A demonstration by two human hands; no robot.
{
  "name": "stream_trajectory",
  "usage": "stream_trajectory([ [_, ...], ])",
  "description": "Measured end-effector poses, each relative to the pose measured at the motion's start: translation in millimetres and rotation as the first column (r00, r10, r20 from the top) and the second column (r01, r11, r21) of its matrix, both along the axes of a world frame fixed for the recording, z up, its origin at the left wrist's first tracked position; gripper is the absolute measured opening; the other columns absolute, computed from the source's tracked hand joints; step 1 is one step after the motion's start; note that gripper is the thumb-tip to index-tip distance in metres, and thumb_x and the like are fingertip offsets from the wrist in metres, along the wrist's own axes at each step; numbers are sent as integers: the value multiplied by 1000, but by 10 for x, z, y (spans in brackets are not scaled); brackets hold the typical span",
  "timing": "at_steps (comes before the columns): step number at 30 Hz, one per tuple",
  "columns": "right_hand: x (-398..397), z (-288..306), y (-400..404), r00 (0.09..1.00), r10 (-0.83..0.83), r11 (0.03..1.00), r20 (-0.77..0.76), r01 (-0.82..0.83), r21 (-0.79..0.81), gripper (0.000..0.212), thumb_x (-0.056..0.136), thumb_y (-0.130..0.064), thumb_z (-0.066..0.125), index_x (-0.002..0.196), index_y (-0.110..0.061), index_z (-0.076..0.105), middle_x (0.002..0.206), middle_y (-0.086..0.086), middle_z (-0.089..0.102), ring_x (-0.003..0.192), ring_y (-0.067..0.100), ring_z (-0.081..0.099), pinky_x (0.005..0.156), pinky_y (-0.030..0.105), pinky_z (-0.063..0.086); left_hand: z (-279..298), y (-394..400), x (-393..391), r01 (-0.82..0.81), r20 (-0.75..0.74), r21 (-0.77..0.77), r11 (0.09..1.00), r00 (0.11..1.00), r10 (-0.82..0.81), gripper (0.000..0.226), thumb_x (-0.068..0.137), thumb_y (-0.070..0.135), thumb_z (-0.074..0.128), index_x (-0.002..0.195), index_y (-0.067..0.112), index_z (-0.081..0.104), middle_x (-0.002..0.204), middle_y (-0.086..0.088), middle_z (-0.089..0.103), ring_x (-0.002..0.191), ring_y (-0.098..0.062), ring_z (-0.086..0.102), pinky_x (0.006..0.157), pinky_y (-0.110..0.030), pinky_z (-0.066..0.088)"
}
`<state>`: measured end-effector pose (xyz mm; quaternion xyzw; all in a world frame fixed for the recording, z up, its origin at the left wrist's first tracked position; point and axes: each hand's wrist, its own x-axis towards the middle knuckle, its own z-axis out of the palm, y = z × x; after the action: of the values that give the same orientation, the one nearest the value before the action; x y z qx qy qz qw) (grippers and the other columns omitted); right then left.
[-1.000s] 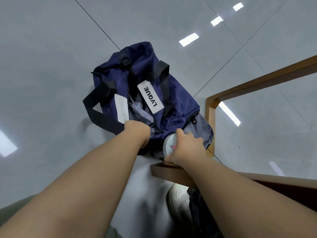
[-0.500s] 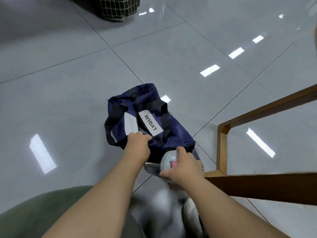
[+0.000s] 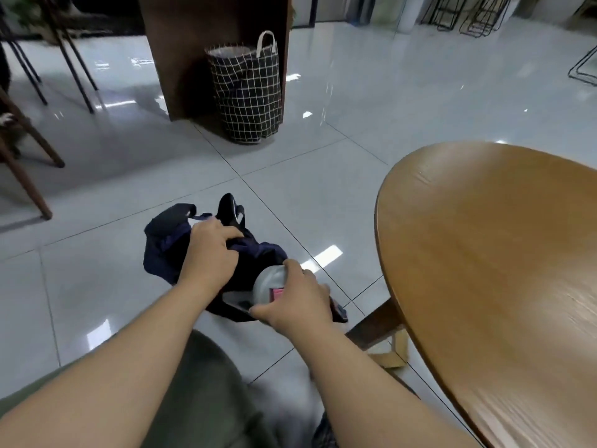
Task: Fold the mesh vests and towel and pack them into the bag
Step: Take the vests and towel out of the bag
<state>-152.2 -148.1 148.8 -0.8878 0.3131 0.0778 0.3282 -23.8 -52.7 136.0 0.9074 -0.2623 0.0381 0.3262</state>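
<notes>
The dark navy fabric bag [image 3: 258,257] is crumpled and blurred — its opening cannot be made out, and both hands cover much of it. It sits low over the glossy grey tiled floor [image 3: 113,286], left of the round wooden table top [image 3: 484,270]; whether it rests on the tiles or hangs clear cannot be told. The left hand [image 3: 210,250] grips a bunch of the bag's upper cloth, fingers curled into it. The right hand [image 3: 295,302] is wrapped round a pale grey rounded object with a pink mark [image 3: 269,286] at the bag's near end — its identity is unclear. No vests or towel are discernible. A black-and-white checked fabric hamper [image 3: 248,92] stands well behind, against a dark wooden panel [image 3: 181,53]. Open floor lies between hamper and bag; the table edge is close at the right.
</notes>
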Motion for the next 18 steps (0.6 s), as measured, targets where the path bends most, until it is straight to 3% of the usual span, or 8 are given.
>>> stream_trajectory([
  [3, -108, 373, 161, 993, 44, 999, 107, -42, -15, 85, 67, -47, 74, 136, -23, 32, 126, 4, 48, 118, 32, 41, 98, 39, 37, 504, 175, -127, -99, 69, -55, 994, 992, 103, 33, 68, -14, 54, 88, 3, 73, 88, -18, 50, 89, -28, 41, 81, -26, 30],
  [7, -262, 929, 277, 959, 45, 999, 278, -38, -30, 76, 67, -42, 73, 129, -22, 36, 121, 3, 51, 111, 30, 44, 96, 36, 38, 1148, 318, -318, -123, 205, -159, 980, 966, 155, 33, 69, -15, 53, 92, -1, 72, 91, -19, 50, 99, -38, 44, 85, -25, 28],
  [10, -388, 1319, 301, 916, 41, 998, 400, -22, -51, 78, 65, -44, 75, 129, -24, 37, 121, 2, 52, 111, 31, 46, 95, 39, 41, 1630, 332, -466, -65, 318, -226, 972, 938, 137, 32, 65, -13, 52, 87, -2, 72, 89, -22, 53, 96, -39, 47, 85, -28, 30],
  [14, -618, 1842, 259, 848, 12, 995, 529, 40, -88, 83, 66, -46, 76, 134, -25, 35, 123, 3, 52, 112, 31, 47, 97, 40, 41, 2280, 249, -801, 69, 456, -347, 935, 884, 104, 33, 63, -13, 49, 85, -2, 73, 83, -11, 45, 97, -33, 50, 85, -17, 27],
  [18, -936, 2401, 60, 775, -5, 985, 632, 114, -132, 83, 67, -48, 76, 135, -26, 34, 124, 3, 53, 112, 30, 50, 98, 43, 43, 2830, 77, -1126, 208, 561, -389, 897, 826, 51, 33, 66, -14, 49, 87, -2, 72, 84, -11, 49, 108, -34, 52, 94, -24, 32],
])
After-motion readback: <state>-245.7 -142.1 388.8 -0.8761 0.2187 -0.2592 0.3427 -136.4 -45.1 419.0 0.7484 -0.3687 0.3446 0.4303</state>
